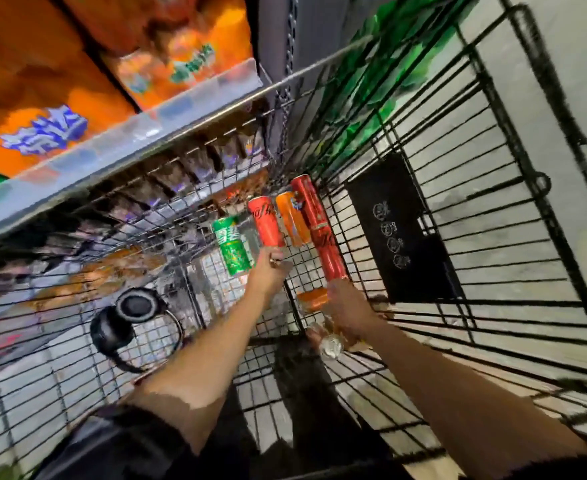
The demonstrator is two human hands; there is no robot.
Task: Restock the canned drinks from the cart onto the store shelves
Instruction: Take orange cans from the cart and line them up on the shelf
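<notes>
1. The cans are at the far end of the cart floor: a green can [231, 245], a short red can [267, 221], an orange can [292, 219] and two tall red cans [319, 233] end to end along the side wall, plus another orange can [313, 299] nearer the person
2. The left hand [271, 271] reaches between the green can and the short red can, touching the red one's near end; blur hides whether its fingers grip
3. The right hand [349, 311] is at the near end of the tall red cans, fingers curled, seemingly round something; I cannot tell what
4. The wire cart [493, 306] stands beside the shelf [146, 123], which carries orange packs [43, 81]
5. Several cans remain, so I judge the restocking unfinished
</notes>
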